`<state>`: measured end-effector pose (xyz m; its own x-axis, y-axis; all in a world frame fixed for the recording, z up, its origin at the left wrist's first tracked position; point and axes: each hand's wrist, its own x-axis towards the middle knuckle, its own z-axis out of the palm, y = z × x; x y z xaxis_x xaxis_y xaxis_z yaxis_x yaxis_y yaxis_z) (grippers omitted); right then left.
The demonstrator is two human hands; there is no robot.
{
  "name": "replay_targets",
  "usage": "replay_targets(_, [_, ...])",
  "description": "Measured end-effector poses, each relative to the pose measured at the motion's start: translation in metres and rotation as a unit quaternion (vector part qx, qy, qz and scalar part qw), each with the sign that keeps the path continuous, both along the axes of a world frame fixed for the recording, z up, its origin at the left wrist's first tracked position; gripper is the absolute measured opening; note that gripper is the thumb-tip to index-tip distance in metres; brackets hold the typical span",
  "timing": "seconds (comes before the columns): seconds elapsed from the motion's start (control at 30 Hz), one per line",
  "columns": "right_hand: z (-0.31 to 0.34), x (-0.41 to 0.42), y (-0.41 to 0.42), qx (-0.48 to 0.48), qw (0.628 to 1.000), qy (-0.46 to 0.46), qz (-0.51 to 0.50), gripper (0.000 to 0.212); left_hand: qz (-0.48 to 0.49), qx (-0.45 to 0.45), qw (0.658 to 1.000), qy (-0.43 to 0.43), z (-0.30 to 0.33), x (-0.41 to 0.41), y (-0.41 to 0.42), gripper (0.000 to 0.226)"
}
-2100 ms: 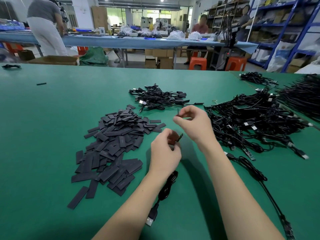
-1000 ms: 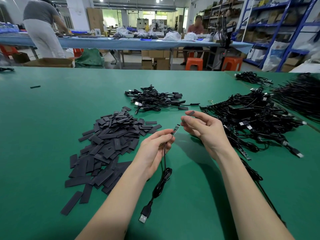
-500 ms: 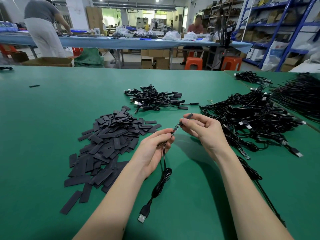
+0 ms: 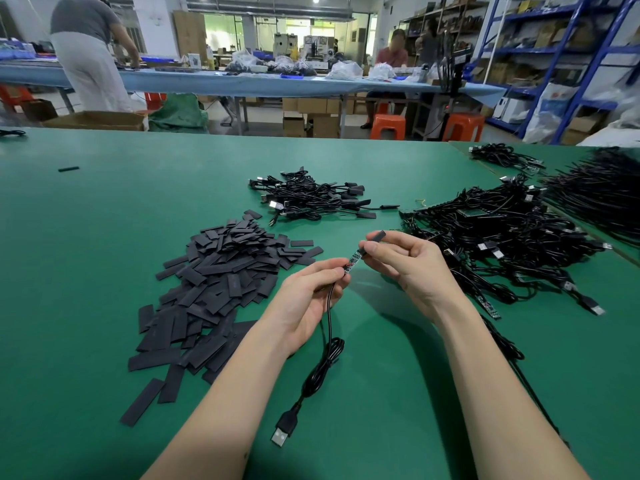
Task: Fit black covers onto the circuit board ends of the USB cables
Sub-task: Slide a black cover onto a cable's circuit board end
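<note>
Inspector: Status?

Assessor: Left hand (image 4: 304,299) pinches the USB cable (image 4: 327,344) just below its circuit board (image 4: 353,262). Right hand (image 4: 408,265) pinches a black cover (image 4: 375,236) at the board's tip, most of the board bare.

Inspector: Progress?

Assessor: Covered cables (image 4: 311,197) lie beyond both hands; a large uncovered heap (image 4: 502,237) sits right of the right hand, spare covers (image 4: 214,282) left. Since a second ago, the cover has met the board.

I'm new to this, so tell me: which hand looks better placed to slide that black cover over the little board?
The right hand, probably. It already pinches the black cover right at the circuit board tip, while the left hand holds the cable steady.
</note>
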<state>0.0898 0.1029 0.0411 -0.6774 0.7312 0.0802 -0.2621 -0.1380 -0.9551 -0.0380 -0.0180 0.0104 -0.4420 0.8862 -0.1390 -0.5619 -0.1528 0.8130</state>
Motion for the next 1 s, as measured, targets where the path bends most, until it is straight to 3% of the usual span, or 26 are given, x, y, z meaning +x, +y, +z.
replay_targets(0.33, [0.001, 0.007, 0.006, -0.029, 0.999, -0.003, 0.036, 0.03, -0.034, 0.002, 0.999, -0.01, -0.001, -0.001, 0.0, 0.022])
replay_targets(0.57, [0.004, 0.017, 0.012, -0.038, 0.994, -0.041, 0.099, 0.02, -0.041, -0.005, 0.999, 0.012, -0.002, -0.002, 0.0, 0.025])
replay_targets(0.83, [0.01, 0.02, 0.01, 0.054, 0.992, -0.069, 0.094, 0.021, -0.043, -0.008, 0.999, 0.014, -0.004, -0.004, 0.0, 0.02])
replay_targets(1.0, [0.004, 0.016, 0.005, 0.06, 0.994, -0.038, 0.077, 0.021, -0.033, -0.002, 0.999, -0.017, -0.002, -0.003, 0.0, 0.016])
